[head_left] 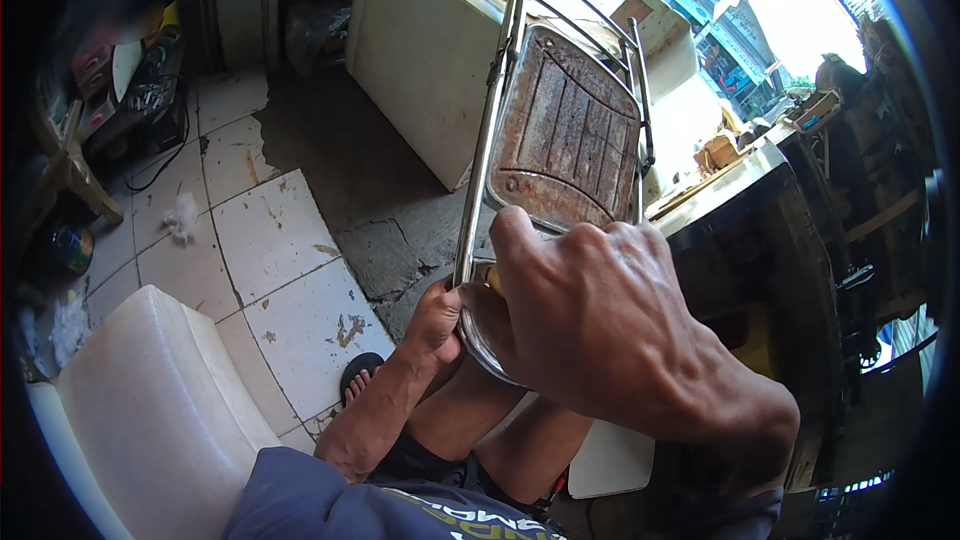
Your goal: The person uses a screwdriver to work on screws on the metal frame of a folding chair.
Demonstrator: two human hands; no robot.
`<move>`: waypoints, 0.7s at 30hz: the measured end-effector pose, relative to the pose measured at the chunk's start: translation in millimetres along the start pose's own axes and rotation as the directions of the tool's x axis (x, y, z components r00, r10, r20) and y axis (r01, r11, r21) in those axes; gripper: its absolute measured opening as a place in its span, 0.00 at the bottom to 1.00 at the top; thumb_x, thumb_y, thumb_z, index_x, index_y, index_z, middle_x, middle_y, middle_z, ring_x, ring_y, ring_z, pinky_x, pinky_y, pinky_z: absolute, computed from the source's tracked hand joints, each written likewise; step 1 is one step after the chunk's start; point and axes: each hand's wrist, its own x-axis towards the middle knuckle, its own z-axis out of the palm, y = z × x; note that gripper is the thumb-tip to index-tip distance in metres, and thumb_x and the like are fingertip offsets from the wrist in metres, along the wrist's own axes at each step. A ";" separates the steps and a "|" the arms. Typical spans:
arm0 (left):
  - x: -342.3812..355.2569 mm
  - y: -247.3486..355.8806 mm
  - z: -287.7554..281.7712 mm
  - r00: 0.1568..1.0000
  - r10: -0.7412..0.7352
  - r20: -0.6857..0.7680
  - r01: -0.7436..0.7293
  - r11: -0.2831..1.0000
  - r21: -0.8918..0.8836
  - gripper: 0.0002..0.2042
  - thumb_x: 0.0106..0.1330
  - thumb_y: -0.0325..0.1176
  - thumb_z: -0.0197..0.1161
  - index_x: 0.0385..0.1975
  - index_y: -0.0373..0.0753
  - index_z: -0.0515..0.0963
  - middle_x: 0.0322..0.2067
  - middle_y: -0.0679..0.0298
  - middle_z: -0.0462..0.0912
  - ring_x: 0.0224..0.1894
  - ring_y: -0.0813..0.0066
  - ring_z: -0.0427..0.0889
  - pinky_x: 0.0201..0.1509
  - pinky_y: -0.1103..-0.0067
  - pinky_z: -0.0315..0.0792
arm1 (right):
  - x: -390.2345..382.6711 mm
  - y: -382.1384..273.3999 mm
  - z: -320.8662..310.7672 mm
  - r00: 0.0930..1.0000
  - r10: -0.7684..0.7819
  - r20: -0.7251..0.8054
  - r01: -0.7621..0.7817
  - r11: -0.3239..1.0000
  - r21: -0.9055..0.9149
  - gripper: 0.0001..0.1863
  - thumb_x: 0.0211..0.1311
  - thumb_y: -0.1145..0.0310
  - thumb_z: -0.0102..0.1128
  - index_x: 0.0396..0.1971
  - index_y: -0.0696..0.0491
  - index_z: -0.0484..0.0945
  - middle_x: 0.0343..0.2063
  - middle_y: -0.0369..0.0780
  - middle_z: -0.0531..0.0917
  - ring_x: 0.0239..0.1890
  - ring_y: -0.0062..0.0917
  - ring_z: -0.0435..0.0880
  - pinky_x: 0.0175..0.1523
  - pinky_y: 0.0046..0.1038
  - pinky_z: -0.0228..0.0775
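A metal chair frame (483,155) of shiny bent tube stands tilted between my knees and reaches away from me. Set in it is a rusty brown panel (568,125) with pressed lines and rounded corners. My left hand (437,325) is wrapped round the tube at the frame's near left bend. Over the near end of the frame, my right hand (610,315) is closed in a fist, its back toward me. A small yellow bit (495,280) shows beside its fingers; the rest of what it holds is hidden.
A large pale upholstered block (430,60) stands ahead beyond the frame. At lower left is a whitish padded seat (160,380). Cluttered tools (150,90) lie at far left, and a workbench (730,175) with scraps stands at right. White fluff (180,218) lies on the cracked tiles.
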 end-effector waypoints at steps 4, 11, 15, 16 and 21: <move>-15.4 26.3 10.9 0.982 -0.098 -0.164 0.084 0.993 -0.086 0.11 0.69 0.23 0.62 0.48 0.26 0.78 0.43 0.52 0.86 0.43 0.62 0.90 0.50 0.67 0.87 | -35.7 27.6 -4.1 0.918 -0.065 -0.391 0.106 0.991 0.084 0.12 0.58 0.68 0.71 0.34 0.57 0.76 0.21 0.45 0.84 0.25 0.35 0.89 0.29 0.34 0.77; -7.8 25.1 22.6 0.948 -0.134 -0.287 0.130 0.991 -0.035 0.10 0.69 0.26 0.66 0.46 0.27 0.80 0.41 0.51 0.88 0.39 0.62 0.90 0.45 0.66 0.89 | -101.4 97.8 27.5 0.826 0.196 -0.528 -0.148 0.980 0.132 0.13 0.55 0.73 0.70 0.41 0.55 0.81 0.34 0.46 0.88 0.34 0.38 0.91 0.41 0.32 0.81; -3.6 18.2 20.9 0.926 -0.099 -0.363 0.106 0.994 0.001 0.10 0.69 0.25 0.66 0.46 0.28 0.81 0.41 0.52 0.88 0.42 0.63 0.90 0.49 0.69 0.86 | -143.2 164.4 77.5 0.730 0.365 -0.578 -0.230 0.928 0.294 0.13 0.59 0.68 0.68 0.43 0.55 0.82 0.33 0.47 0.88 0.33 0.37 0.90 0.39 0.33 0.81; -2.8 16.7 18.9 0.929 -0.081 -0.362 0.104 0.994 0.045 0.10 0.68 0.25 0.67 0.46 0.27 0.81 0.41 0.53 0.88 0.41 0.64 0.89 0.49 0.70 0.86 | -155.6 180.6 93.3 0.698 0.443 -0.562 -0.264 0.890 0.373 0.13 0.59 0.68 0.68 0.43 0.55 0.82 0.34 0.47 0.88 0.33 0.36 0.90 0.40 0.32 0.81; -0.5 25.8 20.0 0.928 0.045 -0.371 0.103 0.924 0.369 0.12 0.67 0.25 0.67 0.47 0.30 0.79 0.41 0.58 0.88 0.41 0.69 0.88 0.50 0.74 0.84 | -203.1 250.7 177.0 0.504 0.720 -0.478 -0.282 0.659 0.697 0.13 0.60 0.69 0.65 0.43 0.59 0.83 0.32 0.43 0.87 0.32 0.26 0.87 0.41 0.26 0.79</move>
